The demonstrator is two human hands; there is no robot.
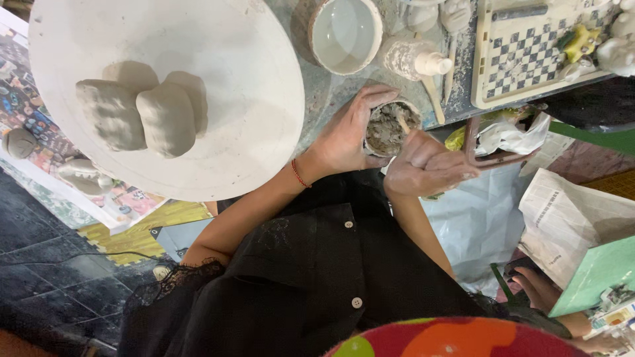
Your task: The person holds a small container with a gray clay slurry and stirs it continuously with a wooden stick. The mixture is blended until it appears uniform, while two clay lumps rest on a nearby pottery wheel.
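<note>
My left hand [344,135], with a red thread bracelet at the wrist, wraps around a small round cup [390,127] full of wet grey clay at the table's edge. My right hand [426,165], smeared with clay and turned palm up, sits just right of the cup. Its thumb and forefinger pinch a thin wooden stick [401,122] that dips into the clay. Both forearms reach up from my black buttoned shirt.
A round white board [251,79] carries several smoothed clay lumps [139,109]. Behind the cup stand a white bowl [344,33], a clay-spattered bottle [413,59] and a checkered tray [529,53]. Newspaper [569,218], a green board [595,271] and another person's hand [536,287] lie at the right.
</note>
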